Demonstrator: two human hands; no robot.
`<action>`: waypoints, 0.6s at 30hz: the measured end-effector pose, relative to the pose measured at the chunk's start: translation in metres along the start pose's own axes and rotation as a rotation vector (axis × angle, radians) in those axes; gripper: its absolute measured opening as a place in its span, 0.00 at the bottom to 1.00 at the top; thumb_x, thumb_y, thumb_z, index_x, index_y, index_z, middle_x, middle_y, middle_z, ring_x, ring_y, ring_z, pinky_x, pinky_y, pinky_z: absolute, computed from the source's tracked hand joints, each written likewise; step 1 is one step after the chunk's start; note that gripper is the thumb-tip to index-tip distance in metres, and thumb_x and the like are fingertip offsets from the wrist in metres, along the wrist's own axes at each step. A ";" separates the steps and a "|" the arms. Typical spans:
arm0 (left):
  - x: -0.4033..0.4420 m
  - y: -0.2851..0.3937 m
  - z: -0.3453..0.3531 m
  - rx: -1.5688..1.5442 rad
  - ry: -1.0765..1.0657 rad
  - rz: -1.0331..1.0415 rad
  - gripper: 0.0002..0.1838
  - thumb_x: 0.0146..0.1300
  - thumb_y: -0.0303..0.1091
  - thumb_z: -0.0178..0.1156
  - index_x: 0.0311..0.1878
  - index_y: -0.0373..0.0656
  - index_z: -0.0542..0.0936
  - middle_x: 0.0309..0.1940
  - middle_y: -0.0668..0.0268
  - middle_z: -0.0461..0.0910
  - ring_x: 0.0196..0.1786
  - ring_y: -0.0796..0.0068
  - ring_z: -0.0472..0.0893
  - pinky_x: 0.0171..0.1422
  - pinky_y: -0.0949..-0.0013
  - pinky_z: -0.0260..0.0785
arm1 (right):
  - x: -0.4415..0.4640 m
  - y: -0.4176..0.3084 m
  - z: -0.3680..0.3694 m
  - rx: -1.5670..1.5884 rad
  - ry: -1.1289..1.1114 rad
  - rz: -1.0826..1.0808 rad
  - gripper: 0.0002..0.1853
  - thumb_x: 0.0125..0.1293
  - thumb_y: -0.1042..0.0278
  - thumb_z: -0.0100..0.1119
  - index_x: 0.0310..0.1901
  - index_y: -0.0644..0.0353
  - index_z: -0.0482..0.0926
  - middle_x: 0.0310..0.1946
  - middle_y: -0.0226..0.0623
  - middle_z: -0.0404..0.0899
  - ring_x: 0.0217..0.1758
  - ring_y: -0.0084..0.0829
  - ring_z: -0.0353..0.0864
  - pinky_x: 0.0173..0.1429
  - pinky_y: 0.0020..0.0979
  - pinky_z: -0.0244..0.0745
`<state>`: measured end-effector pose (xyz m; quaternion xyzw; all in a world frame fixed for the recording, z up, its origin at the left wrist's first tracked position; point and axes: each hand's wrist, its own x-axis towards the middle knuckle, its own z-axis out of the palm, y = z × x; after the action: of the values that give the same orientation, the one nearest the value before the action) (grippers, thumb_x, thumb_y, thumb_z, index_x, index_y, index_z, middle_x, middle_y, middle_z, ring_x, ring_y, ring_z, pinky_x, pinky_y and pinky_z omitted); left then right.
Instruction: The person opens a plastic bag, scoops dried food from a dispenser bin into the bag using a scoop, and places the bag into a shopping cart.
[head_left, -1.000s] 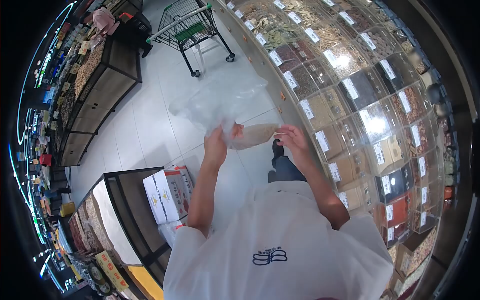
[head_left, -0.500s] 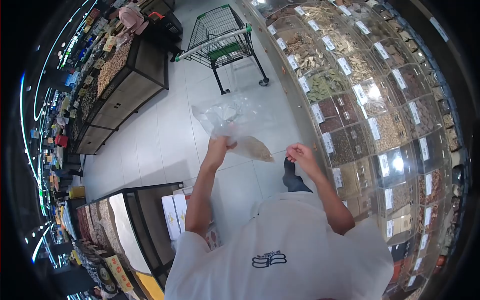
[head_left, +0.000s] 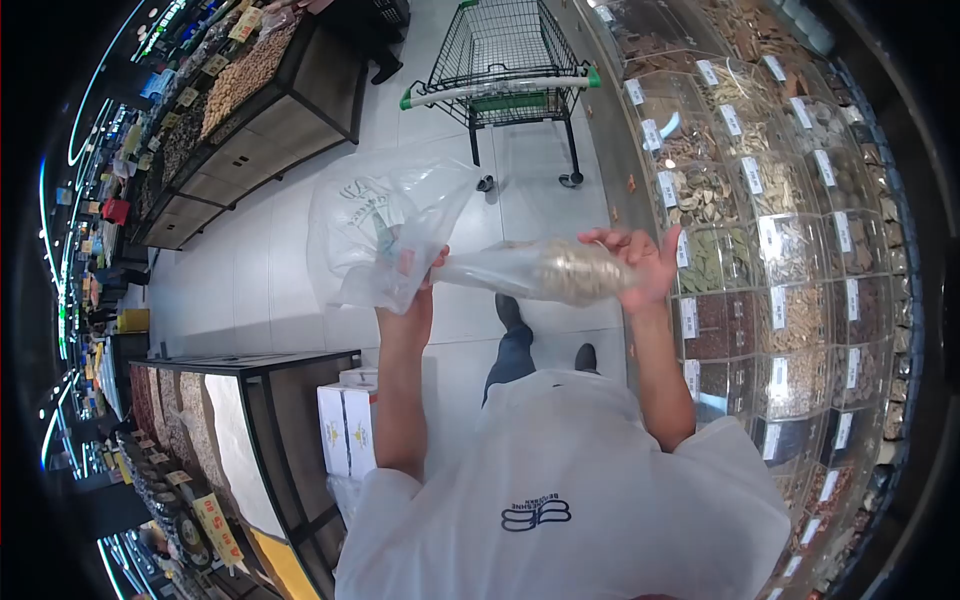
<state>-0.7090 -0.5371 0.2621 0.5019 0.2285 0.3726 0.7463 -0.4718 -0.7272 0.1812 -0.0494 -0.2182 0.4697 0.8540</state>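
Observation:
My left hand (head_left: 425,270) is closed on the gathered neck of a clear plastic bag (head_left: 575,272), whose lower part, filled with pale beige bits, stretches out to the right. From the same hand hangs a larger translucent bag (head_left: 350,215) with print on it, spread over the floor view at the left. My right hand (head_left: 650,268) is open at the filled end of the bag, its thumb and fingers apart, with the bag's end beside the palm. The bag is slightly blurred.
A shopping cart (head_left: 500,85) stands ahead. Lidded bins of dried goods (head_left: 780,260) line the right side. Display counters (head_left: 270,160) stand on the left, with white cartons (head_left: 348,430) beside the nearer one. A person's dark-clothed legs (head_left: 368,35) show beyond.
The filled bag has swung up to nearly level, toward my right hand, which has opened wider. The larger bag has spread to the left. The cart and bins look nearer.

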 end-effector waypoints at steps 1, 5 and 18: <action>0.017 0.003 -0.004 0.090 -0.029 0.004 0.19 0.71 0.35 0.56 0.59 0.37 0.69 0.43 0.65 0.78 0.43 0.75 0.79 0.58 0.66 0.70 | 0.013 0.001 -0.013 -0.057 0.076 0.068 0.37 0.74 0.34 0.34 0.28 0.63 0.79 0.46 0.52 0.80 0.57 0.47 0.74 0.68 0.47 0.61; 0.067 0.006 -0.008 0.606 -0.252 0.157 0.28 0.68 0.37 0.59 0.66 0.36 0.65 0.53 0.60 0.74 0.55 0.68 0.74 0.64 0.63 0.65 | 0.058 0.061 -0.076 -0.184 0.390 0.473 0.31 0.74 0.38 0.35 0.43 0.62 0.77 0.50 0.50 0.79 0.56 0.46 0.76 0.62 0.47 0.69; 0.249 0.044 -0.038 0.917 -0.441 0.422 0.18 0.62 0.32 0.63 0.55 0.36 0.77 0.53 0.60 0.76 0.60 0.63 0.73 0.65 0.64 0.67 | 0.306 0.122 -0.042 0.122 -0.224 0.110 0.25 0.67 0.51 0.49 0.56 0.63 0.76 0.62 0.46 0.72 0.70 0.44 0.63 0.75 0.45 0.51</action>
<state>-0.5964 -0.3099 0.2956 0.8768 0.0999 0.2623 0.3903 -0.4073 -0.4024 0.2080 0.0434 -0.2800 0.5309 0.7986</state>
